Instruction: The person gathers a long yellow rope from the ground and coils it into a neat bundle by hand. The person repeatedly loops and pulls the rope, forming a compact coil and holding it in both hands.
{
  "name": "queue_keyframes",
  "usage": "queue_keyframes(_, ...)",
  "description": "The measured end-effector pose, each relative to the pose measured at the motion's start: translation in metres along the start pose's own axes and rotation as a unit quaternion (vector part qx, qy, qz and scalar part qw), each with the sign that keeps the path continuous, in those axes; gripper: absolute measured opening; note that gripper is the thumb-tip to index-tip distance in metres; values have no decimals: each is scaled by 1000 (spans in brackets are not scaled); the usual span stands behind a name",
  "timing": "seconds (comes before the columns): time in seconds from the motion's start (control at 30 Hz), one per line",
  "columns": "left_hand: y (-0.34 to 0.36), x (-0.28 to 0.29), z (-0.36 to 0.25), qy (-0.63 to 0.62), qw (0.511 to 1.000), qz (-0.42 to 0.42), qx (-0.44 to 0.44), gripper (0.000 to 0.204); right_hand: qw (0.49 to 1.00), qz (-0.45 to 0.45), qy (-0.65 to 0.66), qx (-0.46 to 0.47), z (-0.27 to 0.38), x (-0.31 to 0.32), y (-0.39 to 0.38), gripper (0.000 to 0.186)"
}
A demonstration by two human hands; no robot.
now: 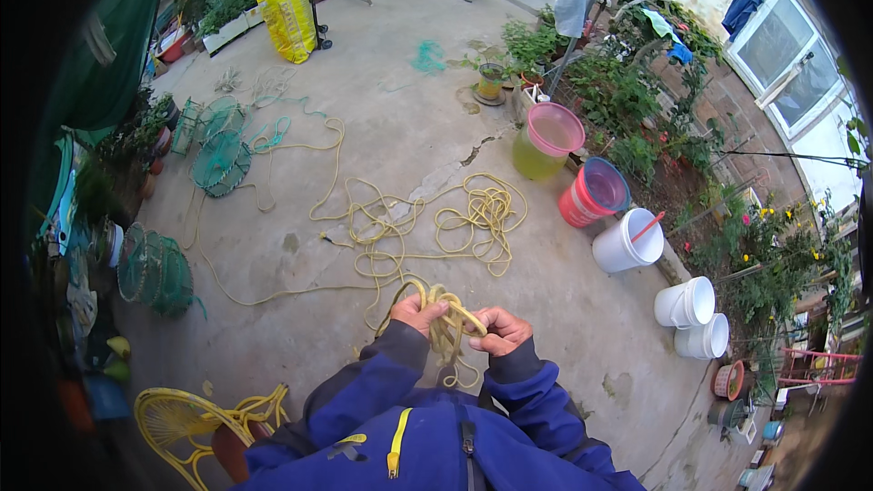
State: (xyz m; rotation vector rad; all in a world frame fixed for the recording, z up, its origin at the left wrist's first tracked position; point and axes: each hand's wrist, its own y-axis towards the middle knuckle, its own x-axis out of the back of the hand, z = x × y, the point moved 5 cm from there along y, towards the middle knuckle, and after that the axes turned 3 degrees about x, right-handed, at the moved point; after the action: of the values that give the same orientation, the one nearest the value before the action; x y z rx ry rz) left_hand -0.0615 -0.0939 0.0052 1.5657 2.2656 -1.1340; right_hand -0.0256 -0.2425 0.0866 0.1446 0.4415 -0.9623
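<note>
Both of my hands are in front of my body, closed on a looped bundle of yellow rope. My left hand grips the bundle's left side near its top. On the other side, my right hand pinches a loop between thumb and fingers. Several loops hang between the hands, and a thin end curls below them. More yellow rope lies in loose tangled coils on the concrete ahead, with a long strand running off to the left. Whether the held rope joins the coils on the ground is hidden.
Green net traps and another round net trap stand at left. A yellow wire chair is at lower left, a yellow sack farther off. Along the right bed stand a pink bucket, a red bucket and white buckets.
</note>
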Motion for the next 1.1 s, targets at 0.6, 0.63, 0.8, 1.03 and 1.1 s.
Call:
queue_keyframes(0.6, 52, 45, 1, 116, 983, -137, -35, 17, 981, 46, -40, 184, 67, -3, -3, 11)
queue_keyframes(0.63, 57, 56, -3, 96, 983, -151, -49, 17, 984, 47, 34, 168, 75, 1, -6, 9)
queue_keyframes(0.8, 58, 82, -19, 17, 989, -137, -46, 14, 983, 46, 166, 57, 102, 31, -20, 11)
queue_keyframes(1.03, 37, 65, -40, -30, 991, -117, -56, 13, 978, -95, 102, 155, 95, 82, -41, 24)
queue_keyframes(1.1, 34, 71, -51, -33, 989, -127, -67, 13, 956, -158, 171, 177, 96, 103, -52, 25)
